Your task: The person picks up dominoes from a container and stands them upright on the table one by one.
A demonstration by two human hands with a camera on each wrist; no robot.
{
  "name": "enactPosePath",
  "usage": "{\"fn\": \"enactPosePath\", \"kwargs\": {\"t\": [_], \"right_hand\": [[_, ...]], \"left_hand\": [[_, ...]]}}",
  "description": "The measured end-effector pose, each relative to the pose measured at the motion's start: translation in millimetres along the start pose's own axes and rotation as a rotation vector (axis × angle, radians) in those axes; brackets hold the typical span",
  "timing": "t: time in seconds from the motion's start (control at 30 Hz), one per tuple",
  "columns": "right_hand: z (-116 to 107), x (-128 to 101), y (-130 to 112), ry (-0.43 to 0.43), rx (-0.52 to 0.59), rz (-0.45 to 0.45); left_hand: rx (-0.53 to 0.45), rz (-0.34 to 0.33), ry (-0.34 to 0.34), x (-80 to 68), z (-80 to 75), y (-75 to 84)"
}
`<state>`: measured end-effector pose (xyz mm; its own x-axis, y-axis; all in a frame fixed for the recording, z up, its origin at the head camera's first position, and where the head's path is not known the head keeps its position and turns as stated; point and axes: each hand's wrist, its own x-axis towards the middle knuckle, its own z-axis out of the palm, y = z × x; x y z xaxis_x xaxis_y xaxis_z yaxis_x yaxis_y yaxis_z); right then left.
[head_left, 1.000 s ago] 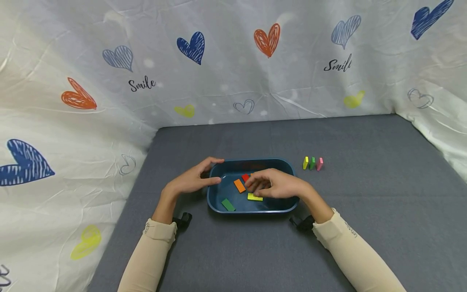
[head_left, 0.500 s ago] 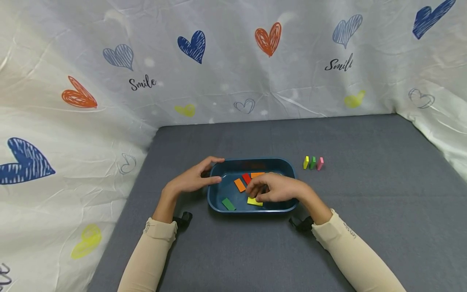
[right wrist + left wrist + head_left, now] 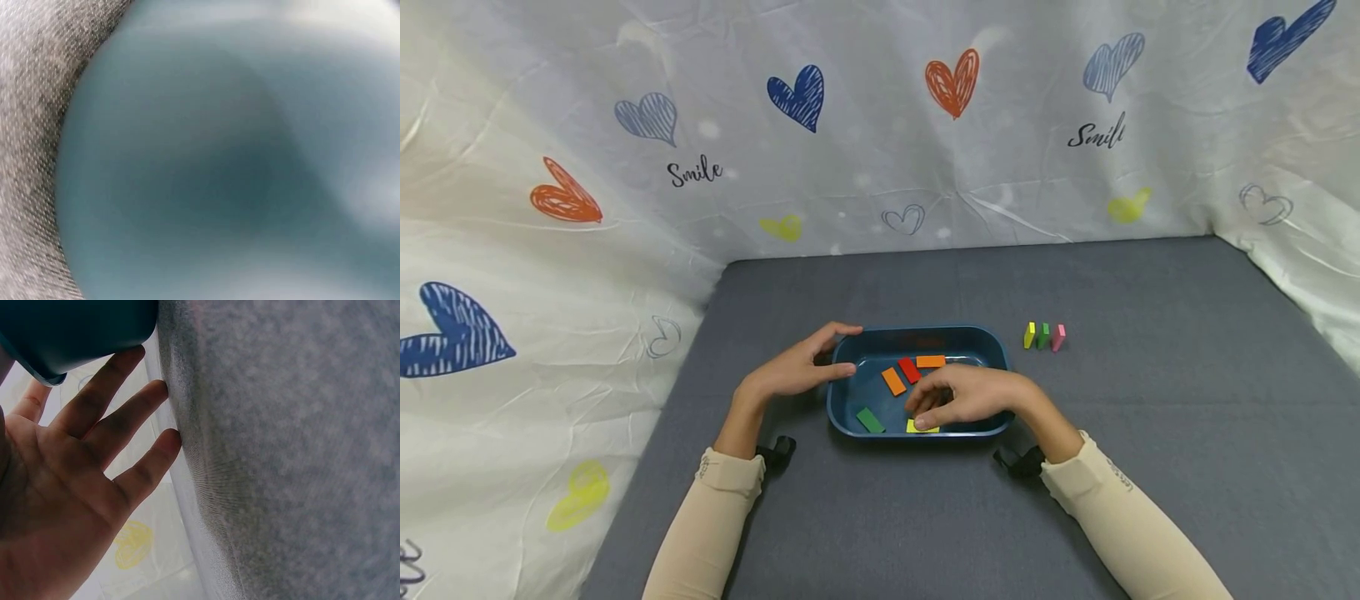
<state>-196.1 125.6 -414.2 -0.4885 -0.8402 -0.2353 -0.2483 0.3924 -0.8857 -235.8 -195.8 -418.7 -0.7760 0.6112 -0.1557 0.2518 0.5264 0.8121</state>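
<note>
A dark teal tray (image 3: pixel 994 343) sits on the grey table and holds flat blocks: two orange (image 3: pixel 892 381), one red (image 3: pixel 909 370), one green (image 3: pixel 869 420) and one yellow (image 3: pixel 922 427). My left hand (image 3: pixel 831 354) rests with straight fingers against the tray's left end; the left wrist view shows the open palm (image 3: pixel 94 462) touching the tray (image 3: pixel 75 331). My right hand (image 3: pixel 928 408) reaches into the tray, its curled fingers and thumb pinching the yellow block against the near wall. The right wrist view shows only the blurred tray wall (image 3: pixel 237 156).
Three small blocks stand in a row to the right of the tray: yellow (image 3: pixel 1028 335), green (image 3: pixel 1042 335) and pink (image 3: pixel 1057 337). A white cloth with hearts (image 3: pixel 951 82) walls the table at the back and both sides.
My right hand has drawn back toward me inside the tray, bringing the yellow block to the near wall. The second orange block is now uncovered. The left hand has stayed put.
</note>
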Motion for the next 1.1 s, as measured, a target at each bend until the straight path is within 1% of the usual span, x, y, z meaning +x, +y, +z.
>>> {"fn": "enactPosePath", "kwargs": {"t": [0.07, 0.27, 0.4, 0.53, 0.67, 0.87, 1.1], "right_hand": [[-0.1, -0.8, -0.7, -0.020, 0.014, 0.012], [-0.8, -1.2, -1.7, -0.103, 0.032, 0.012], [-1.9, -1.0, -1.0, -0.131, 0.041, 0.013], [-2.5, -1.0, 0.2, -0.148, 0.055, -0.005], [-3.5, -0.6, 3.8, -0.168, 0.097, -0.043], [-4.5, 0.1, 8.5, -0.163, 0.161, -0.102], [-5.1, 0.4, 9.7, -0.133, 0.228, -0.122]], "left_hand": [[-0.004, 0.002, -0.001, 0.1, -0.1, 0.5], [0.001, 0.018, -0.004, 0.7, -0.4, 0.4], [0.002, 0.022, -0.006, 1.0, -0.8, 0.4], [0.000, 0.011, -0.009, 0.9, -1.0, -0.2], [-0.001, -0.002, -0.011, 0.6, -0.4, -0.9], [-0.001, -0.006, -0.010, 0.1, -0.3, -0.8], [-0.003, -0.011, -0.006, 0.3, -0.4, 0.3]]}}
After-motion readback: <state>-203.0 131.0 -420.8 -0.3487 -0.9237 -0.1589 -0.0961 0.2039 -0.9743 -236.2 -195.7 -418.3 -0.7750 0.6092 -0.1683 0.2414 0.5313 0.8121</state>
